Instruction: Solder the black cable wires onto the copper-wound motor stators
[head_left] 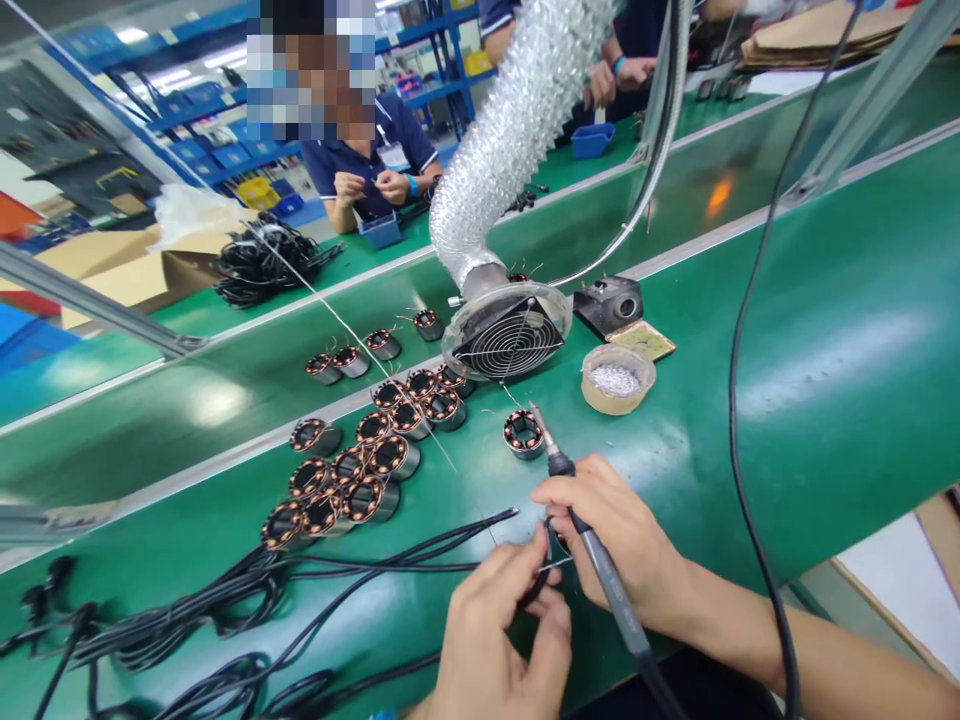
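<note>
Near the tabletop's point(675, 470) front edge, a black cable point(535, 588) is pinched in the left hand point(495, 635), while the right hand point(622, 530) grips a soldering iron point(614, 590). The cable work looks unfinished, any joint hidden; beyond, one stator point(523, 450) stands apart from grouped stators point(409, 465).

1. Opp. me: co-worker point(364, 165), navy shirt, w/ ID badge point(394, 156) & blue wristband point(412, 186).
2. Blue tray point(381, 231) just below them.
3. Bkgd: I see blue shelving point(199, 112), yellow bin point(259, 193).
4. My far L: open cardboard box point(135, 280) w/ clear plastic point(191, 213).
5. Top R: brown cardboard sheets point(795, 40), stacked.
</note>
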